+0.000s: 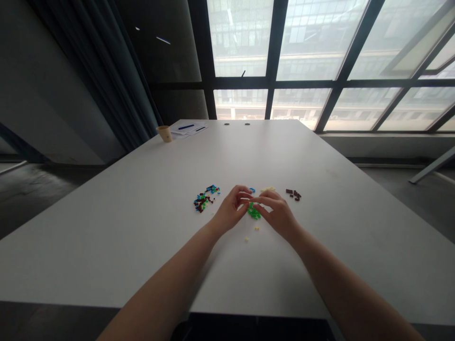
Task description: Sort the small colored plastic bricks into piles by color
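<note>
Left hand (231,211) and right hand (279,216) are bare, forearms (177,279) unsleeved.

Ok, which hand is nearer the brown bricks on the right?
Right. The right hand is left of the brown bricks, not touching; the left hand lies farther left, beyond the green bricks.

I count one left hand (231,208), one right hand (279,213), one cup (165,133), one blue pen (186,127) and four heaps of small bricks: mixed heap (205,199), green heap (253,212), pale heap (268,189), brown heap (293,194)
</note>
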Tool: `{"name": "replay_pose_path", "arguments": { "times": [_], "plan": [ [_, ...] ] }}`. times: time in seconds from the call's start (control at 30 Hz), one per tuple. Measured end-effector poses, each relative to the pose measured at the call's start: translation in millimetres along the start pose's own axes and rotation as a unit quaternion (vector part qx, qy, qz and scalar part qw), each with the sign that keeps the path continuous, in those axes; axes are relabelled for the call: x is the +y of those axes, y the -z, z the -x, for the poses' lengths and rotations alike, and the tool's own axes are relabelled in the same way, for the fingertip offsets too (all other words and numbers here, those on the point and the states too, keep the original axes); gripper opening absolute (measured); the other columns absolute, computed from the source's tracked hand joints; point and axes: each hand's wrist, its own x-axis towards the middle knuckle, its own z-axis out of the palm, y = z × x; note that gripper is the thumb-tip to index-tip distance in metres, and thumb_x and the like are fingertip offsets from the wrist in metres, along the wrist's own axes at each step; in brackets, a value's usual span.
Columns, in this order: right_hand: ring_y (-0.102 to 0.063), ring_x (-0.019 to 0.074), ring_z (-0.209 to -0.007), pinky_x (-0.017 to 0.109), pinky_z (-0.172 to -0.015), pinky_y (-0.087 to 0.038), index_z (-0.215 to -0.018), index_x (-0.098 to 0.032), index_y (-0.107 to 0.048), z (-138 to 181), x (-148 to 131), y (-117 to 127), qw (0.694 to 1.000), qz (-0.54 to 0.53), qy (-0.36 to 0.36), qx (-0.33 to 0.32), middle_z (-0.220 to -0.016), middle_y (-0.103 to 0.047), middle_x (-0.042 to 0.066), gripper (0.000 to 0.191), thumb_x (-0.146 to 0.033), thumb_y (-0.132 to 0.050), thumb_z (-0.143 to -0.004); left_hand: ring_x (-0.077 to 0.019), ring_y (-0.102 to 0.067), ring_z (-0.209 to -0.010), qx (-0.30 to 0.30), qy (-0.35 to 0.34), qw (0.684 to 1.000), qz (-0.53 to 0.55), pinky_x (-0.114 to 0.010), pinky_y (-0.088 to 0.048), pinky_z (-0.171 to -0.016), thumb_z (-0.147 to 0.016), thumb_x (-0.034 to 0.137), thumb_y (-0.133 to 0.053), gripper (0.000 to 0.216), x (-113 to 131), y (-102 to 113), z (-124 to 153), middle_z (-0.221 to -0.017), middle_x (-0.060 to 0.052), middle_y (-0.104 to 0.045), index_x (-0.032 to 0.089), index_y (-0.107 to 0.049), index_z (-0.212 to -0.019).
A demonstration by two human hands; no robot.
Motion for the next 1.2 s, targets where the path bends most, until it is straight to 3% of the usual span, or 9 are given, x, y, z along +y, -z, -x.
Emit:
{"name": "replay_pose_path", "arguments": {
  "times": [0.13,0.3,0.47,0.57,0.63,0.77,0.83,0.9,1.2],
  "plan": [
    [-0.050,0.0140,-0.073,0.027,-0.068,-0.041,-0.082,-0.024,-0.066,0,4,-1,0.999,0.026,0.026,-0.024,-0.077,-0.058,0.002,0.012,-0.019,-0.055,-0.081,-0.0152,-0.053,-0.095,-0.029,0.031,0.999,0.009,-0.030,-0.046,-0.078,-0.076,0.024,-0.057,0.026,0,1,1,-0.104,-0.006,-0.050,0.021,-0.044,-0.099],
    [-0.049,0.0132,-0.071,0.026,-0.067,-0.040,-0.082,-0.024,-0.066,0,4,2,0.995,0.061,0.053,-0.062,-0.074,-0.056,0.002,0.013,-0.019,-0.053,-0.081,-0.0147,-0.057,-0.090,-0.071,0.078,0.994,0.020,-0.030,-0.046,-0.077,-0.078,0.024,-0.056,0.028,5,2,1,-0.094,-0.004,-0.054,0.021,-0.041,-0.102],
    [-0.050,0.0146,-0.076,0.027,-0.071,-0.040,-0.082,-0.022,-0.064,-3,3,7,0.991,0.070,0.053,-0.102,-0.076,-0.057,0.003,0.012,-0.020,-0.053,-0.081,-0.0145,-0.056,-0.091,-0.069,0.086,0.994,-0.014,-0.027,-0.046,-0.074,-0.077,0.023,-0.055,0.025,7,1,0,-0.098,-0.005,-0.052,0.020,-0.043,-0.099],
    [-0.052,0.0157,-0.078,0.028,-0.073,-0.039,-0.079,-0.022,-0.064,-4,21,19,0.990,0.117,-0.004,-0.076,-0.078,-0.058,0.003,0.011,-0.019,-0.053,-0.080,-0.0130,-0.054,-0.086,-0.035,0.093,0.990,-0.105,-0.025,-0.045,-0.070,-0.074,0.023,-0.055,0.023,9,6,0,-0.100,-0.005,-0.051,0.019,-0.047,-0.095],
    [-0.052,0.0158,-0.076,0.028,-0.071,-0.038,-0.077,-0.021,-0.065,-2,39,30,0.977,0.188,-0.096,-0.039,-0.076,-0.057,0.002,0.013,-0.017,-0.053,-0.078,-0.0115,-0.053,-0.077,-0.050,0.114,0.972,-0.200,-0.023,-0.043,-0.065,-0.073,0.026,-0.056,0.020,13,12,1,-0.091,-0.003,-0.053,0.018,-0.051,-0.090],
    [-0.053,0.0156,-0.073,0.026,-0.064,-0.035,-0.075,-0.021,-0.068,2,70,42,0.916,0.309,-0.252,-0.047,-0.078,-0.058,0.003,0.014,-0.019,-0.054,-0.076,-0.0107,-0.049,-0.065,-0.221,0.204,0.900,-0.316,-0.021,-0.038,-0.058,-0.067,0.030,-0.060,0.019,21,22,5,-0.072,0.001,-0.054,0.017,-0.059,-0.081],
    [-0.054,0.0154,-0.075,0.026,-0.064,-0.034,-0.076,-0.023,-0.068,2,77,39,0.901,0.327,-0.275,-0.069,-0.080,-0.059,0.003,0.016,-0.021,-0.053,-0.077,-0.0108,-0.049,-0.063,-0.285,0.253,0.863,-0.332,-0.020,-0.035,-0.055,-0.061,0.029,-0.064,0.022,23,22,8,-0.071,0.002,-0.054,0.018,-0.060,-0.080],
    [-0.054,0.0154,-0.077,0.027,-0.065,-0.033,-0.077,-0.024,-0.068,2,79,33,0.897,0.334,-0.278,-0.082,-0.081,-0.059,0.002,0.017,-0.022,-0.052,-0.078,-0.0107,-0.049,-0.062,-0.308,0.276,0.841,-0.349,-0.020,-0.034,-0.053,-0.057,0.025,-0.067,0.025,25,19,10,-0.070,0.003,-0.055,0.018,-0.059,-0.079],
    [-0.055,0.0149,-0.078,0.027,-0.066,-0.034,-0.083,-0.025,-0.068,0,85,19,0.900,0.324,-0.281,-0.083,-0.084,-0.061,0.003,0.020,-0.020,-0.050,-0.079,-0.0103,-0.047,-0.062,-0.311,0.248,0.834,-0.382,-0.019,-0.031,-0.052,-0.058,0.020,-0.065,0.018,34,7,9,-0.070,0.003,-0.053,0.019,-0.059,-0.075]
  ]
}}
